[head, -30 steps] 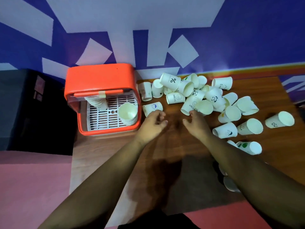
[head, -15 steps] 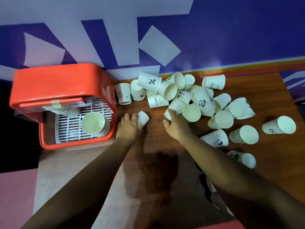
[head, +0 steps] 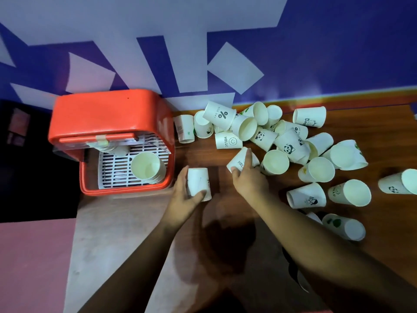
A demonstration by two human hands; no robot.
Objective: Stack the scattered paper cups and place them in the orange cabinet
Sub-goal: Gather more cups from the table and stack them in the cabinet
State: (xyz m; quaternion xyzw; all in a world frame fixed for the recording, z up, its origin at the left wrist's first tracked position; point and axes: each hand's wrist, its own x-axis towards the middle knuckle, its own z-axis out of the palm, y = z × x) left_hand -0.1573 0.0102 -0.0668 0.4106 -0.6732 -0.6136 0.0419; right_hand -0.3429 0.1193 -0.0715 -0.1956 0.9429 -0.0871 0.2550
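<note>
At lower centre, the left hand [head: 184, 199] grips a white paper cup [head: 198, 180], the right hand [head: 249, 185] a "HELLO" cup [head: 239, 161]. Beyond, the orange cabinet [head: 108, 114] at left holds nested cups [head: 145, 166] on its rack [head: 115, 170]; printed white cups [head: 291, 145] litter the table [head: 383, 222].

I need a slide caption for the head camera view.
Left hand grips one paper cup, right hand grasps a HELLO cup, beside the orange cabinet holding stacked cups.

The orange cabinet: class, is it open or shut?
Open. The orange cabinet shows its white slatted rack and a stack of cups inside, uncovered.
</note>
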